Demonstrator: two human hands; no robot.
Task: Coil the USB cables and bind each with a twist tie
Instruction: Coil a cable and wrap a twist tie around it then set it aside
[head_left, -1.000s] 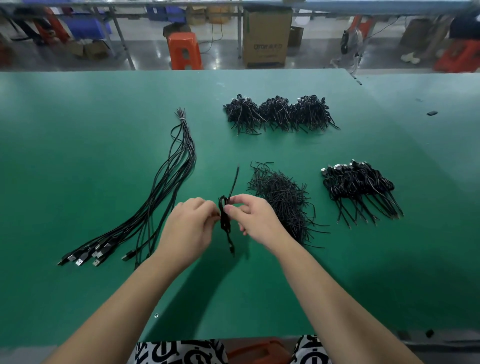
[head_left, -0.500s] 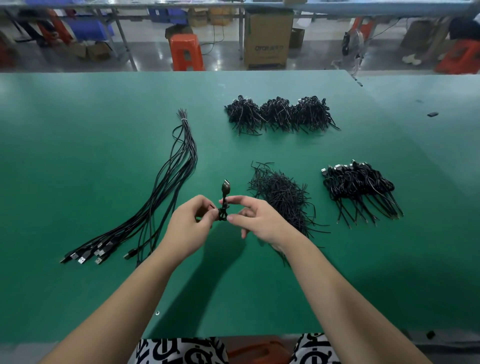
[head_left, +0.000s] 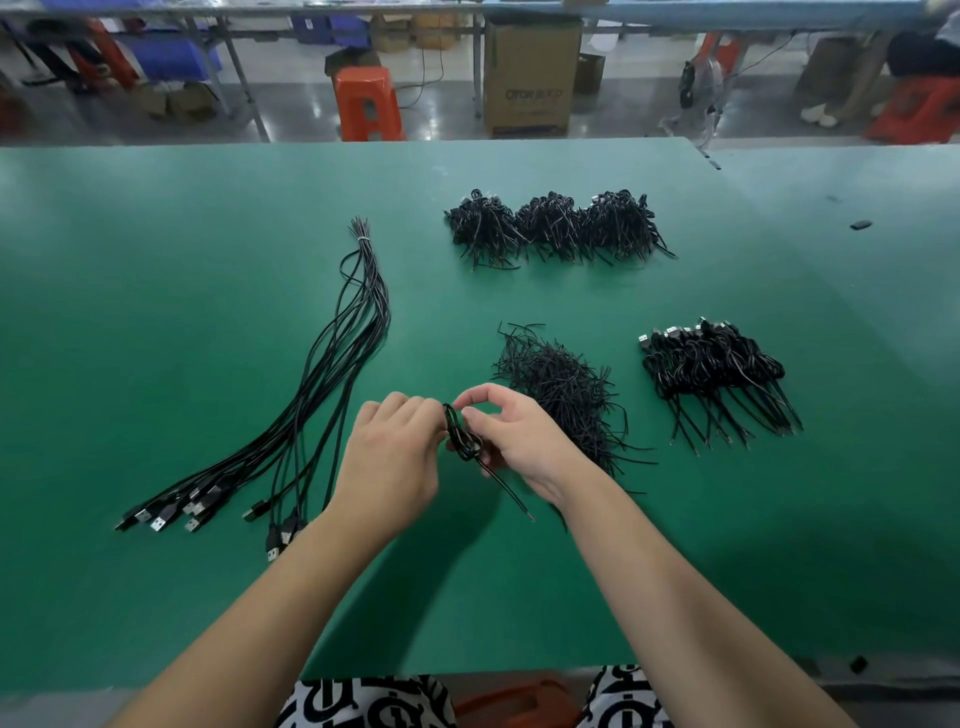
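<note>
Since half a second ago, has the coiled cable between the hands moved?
Yes. The coiled cable, held by both the left hand and right hand, has flipped: its end stood up beside the twist-tie pile, and now its tail hangs toward the table's near edge.

The left hand hid part of the coiled cable it gripped; any twist tie there was too small to tell.

Person, head-camera view. Two bare forearms, no sleeves, watch, rings or gloves visible. Left hand and right hand bare, nails short and unpainted where visible. Garment at 6 o'clock of the frame: white fabric printed with bold black curved shapes, seen in two patches.
</note>
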